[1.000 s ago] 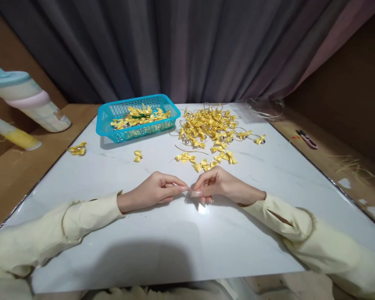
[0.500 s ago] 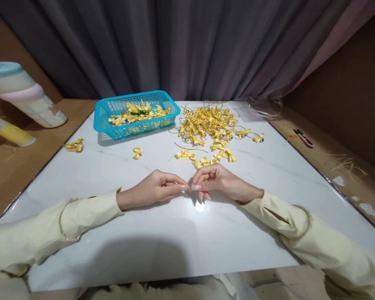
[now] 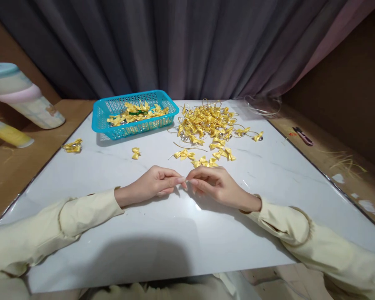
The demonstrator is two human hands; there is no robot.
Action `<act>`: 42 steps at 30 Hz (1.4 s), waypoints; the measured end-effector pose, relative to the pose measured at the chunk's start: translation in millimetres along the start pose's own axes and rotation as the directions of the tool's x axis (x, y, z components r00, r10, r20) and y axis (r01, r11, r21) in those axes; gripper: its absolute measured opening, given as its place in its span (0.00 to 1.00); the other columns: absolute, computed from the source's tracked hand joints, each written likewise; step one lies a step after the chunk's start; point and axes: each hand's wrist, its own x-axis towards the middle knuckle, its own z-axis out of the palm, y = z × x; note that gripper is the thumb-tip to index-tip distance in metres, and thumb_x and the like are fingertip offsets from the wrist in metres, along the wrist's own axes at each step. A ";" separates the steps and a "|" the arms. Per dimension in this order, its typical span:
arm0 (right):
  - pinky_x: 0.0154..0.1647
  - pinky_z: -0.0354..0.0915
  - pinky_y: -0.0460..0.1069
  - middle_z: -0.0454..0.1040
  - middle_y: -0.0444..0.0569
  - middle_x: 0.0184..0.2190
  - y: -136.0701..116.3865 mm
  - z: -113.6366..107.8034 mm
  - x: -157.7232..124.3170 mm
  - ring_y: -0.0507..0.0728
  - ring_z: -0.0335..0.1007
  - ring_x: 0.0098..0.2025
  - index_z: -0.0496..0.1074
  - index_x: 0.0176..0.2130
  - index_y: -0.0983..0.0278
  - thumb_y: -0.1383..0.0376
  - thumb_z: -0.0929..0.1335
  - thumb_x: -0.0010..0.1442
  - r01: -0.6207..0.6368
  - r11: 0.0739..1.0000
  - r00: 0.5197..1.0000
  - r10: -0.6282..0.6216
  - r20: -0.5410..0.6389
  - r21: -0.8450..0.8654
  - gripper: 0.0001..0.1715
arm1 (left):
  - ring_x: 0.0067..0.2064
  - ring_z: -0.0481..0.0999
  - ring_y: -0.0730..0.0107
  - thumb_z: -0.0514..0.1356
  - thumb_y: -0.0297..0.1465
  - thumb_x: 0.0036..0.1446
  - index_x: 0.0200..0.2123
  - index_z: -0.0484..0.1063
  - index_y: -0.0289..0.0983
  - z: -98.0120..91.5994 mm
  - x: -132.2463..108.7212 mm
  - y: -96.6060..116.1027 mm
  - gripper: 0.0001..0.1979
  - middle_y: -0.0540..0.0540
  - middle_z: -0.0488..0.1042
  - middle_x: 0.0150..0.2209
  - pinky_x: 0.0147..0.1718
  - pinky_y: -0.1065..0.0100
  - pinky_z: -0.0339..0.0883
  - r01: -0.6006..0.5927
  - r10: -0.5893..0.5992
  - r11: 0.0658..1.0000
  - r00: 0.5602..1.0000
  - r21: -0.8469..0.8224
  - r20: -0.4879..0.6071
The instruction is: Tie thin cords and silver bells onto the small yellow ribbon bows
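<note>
My left hand (image 3: 159, 181) and my right hand (image 3: 215, 183) meet fingertip to fingertip above the white marbled tabletop (image 3: 137, 246). Each is closed in a pinch of thumb and forefinger. Whatever lies between the tips is too small to make out. Just beyond my right hand lie loose yellow ribbon bows (image 3: 203, 161). Behind them is a heap of yellow bows with silver bells and thin gold cords (image 3: 206, 121). A single yellow bow (image 3: 136, 153) rests beyond my left hand.
A blue mesh basket (image 3: 111, 132) holding yellow bows stands at the back. Bows (image 3: 72, 146) lie at the left edge. Left of the table are a tumbler (image 3: 28, 98) and a yellow-filled tube (image 3: 11, 134). Small snips (image 3: 303, 136) and cord scraps (image 3: 346, 162) lie on the right.
Both hands have shifted slightly left with their fingertips higher. My right hand has rolled over, its thumb now lying along the near side. The bows and basket have not been moved.
</note>
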 end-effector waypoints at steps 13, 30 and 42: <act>0.28 0.63 0.44 0.73 0.47 0.26 -8.7 4.8 -2.5 0.49 0.67 0.26 0.70 0.34 0.66 0.64 0.65 0.58 0.165 0.915 0.981 -0.191 -0.034 -0.368 0.07 | 0.17 0.49 0.82 0.57 0.42 0.56 0.32 0.72 0.31 5.4 -0.5 -1.3 0.17 0.58 0.52 0.15 0.17 0.75 0.42 -0.004 0.005 1.000 0.998 0.017 -0.056; 0.36 0.60 0.51 0.70 0.52 0.29 4.0 4.1 -0.6 0.55 0.63 0.33 0.69 0.34 0.68 0.63 0.63 0.61 0.305 0.761 0.935 -0.355 0.026 -0.573 0.11 | 0.18 0.50 0.83 0.57 0.40 0.57 0.31 0.71 0.31 8.9 0.5 -1.3 0.15 0.58 0.53 0.16 0.17 0.76 0.44 -0.040 0.041 0.999 0.992 0.011 -0.120; 0.36 0.59 0.47 0.69 0.49 0.27 8.1 4.8 1.2 0.52 0.62 0.32 0.67 0.33 0.68 0.67 0.60 0.65 0.359 0.818 0.929 -0.359 0.088 -0.449 0.11 | 0.18 0.51 0.82 0.55 0.37 0.59 0.31 0.70 0.33 9.4 -0.8 -1.4 0.13 0.58 0.54 0.16 0.17 0.76 0.45 -0.061 0.064 0.995 0.998 0.075 -0.028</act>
